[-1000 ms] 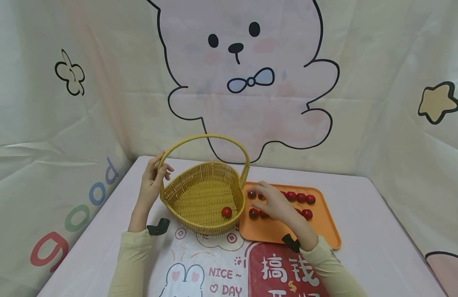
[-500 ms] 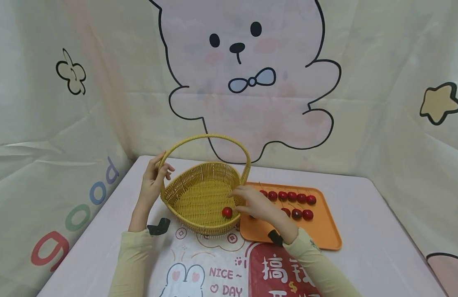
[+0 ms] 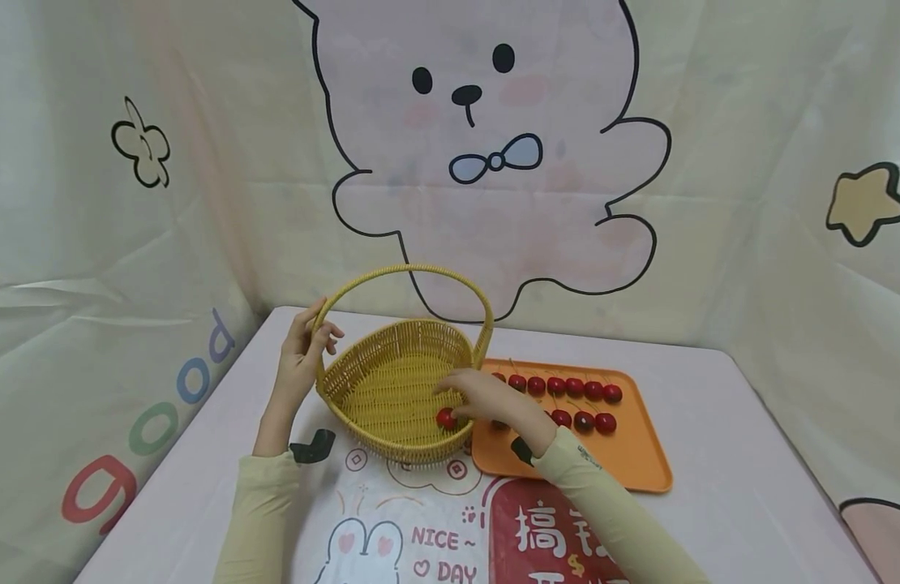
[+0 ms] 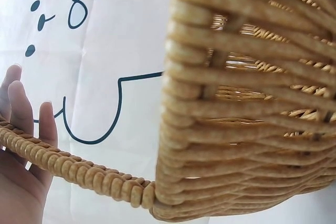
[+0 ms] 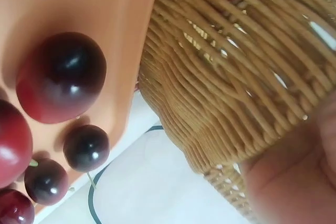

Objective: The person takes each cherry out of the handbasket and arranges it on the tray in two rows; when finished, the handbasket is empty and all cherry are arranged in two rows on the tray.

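Observation:
A yellow woven basket (image 3: 399, 389) with a tall arched handle (image 3: 409, 267) stands on the table. My left hand (image 3: 298, 357) grips the left side of that handle, fingers behind it in the left wrist view. One red cherry (image 3: 445, 419) lies inside the basket near its right wall. Over the right rim reaches my right hand (image 3: 486, 396), its fingers inside the basket just above and beside that cherry. The basket wall hides its fingertips in the right wrist view, so anything between them is not visible. More dark red cherries (image 3: 574, 387) lie in two rows on an orange tray (image 3: 625, 466).
The tray sits against the basket's right side, beneath my right forearm. A printed mat (image 3: 435, 535) with a rabbit and lettering covers the near part of the white table (image 3: 713, 422). Behind hangs a cloth backdrop (image 3: 275, 227) with a cartoon bear.
My right hand has moved left from above the tray's cherries, over the basket rim and into the basket. The left hand and basket have stayed in place.

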Motion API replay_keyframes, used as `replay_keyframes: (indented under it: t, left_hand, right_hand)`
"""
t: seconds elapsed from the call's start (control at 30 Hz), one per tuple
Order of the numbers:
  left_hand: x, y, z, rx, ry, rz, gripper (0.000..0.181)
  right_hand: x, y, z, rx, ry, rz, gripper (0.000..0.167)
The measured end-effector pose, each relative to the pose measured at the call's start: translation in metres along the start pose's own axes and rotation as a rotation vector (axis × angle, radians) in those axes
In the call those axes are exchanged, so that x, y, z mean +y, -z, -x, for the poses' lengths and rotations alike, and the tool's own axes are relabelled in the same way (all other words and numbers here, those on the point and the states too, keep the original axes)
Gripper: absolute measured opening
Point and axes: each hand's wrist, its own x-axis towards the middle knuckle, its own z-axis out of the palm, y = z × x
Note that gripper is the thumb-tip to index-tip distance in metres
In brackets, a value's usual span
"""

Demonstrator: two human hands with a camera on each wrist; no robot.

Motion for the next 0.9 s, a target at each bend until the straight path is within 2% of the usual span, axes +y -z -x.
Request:
replay_keyframes:
  t: [0.2, 0.43, 0.57, 0.77, 0.9]
  left_hand:
    - [0.0, -0.001, 0.0, -0.007, 0.003, -0.005, 0.043]
    - [0.021, -0.004, -0.001, 0.011, -0.011, 0.003, 0.042]
    - [0.028, -0.005, 0.0, 0.02, 0.008, -0.014, 0.041]
    - [0.028, -0.004, 0.0, 0.014, 0.003, -0.01, 0.041]
    - [0.028, -0.004, 0.0, 0.003, -0.002, -0.015, 0.041]
  right_hand:
    - [-0.002, 0.0, -0.006, -0.103, -0.019, 0.0, 0.039]
    - [-0.003, -0.001, -0.012, -0.164, -0.04, 0.039, 0.034]
    - [-0.002, -0.002, -0.015, -0.18, -0.051, 0.05, 0.031]
    - [0.001, -0.003, -0.016, -0.176, -0.05, 0.012, 0.026]
    - [0.001, -0.003, -0.015, -0.158, -0.034, -0.033, 0.028]
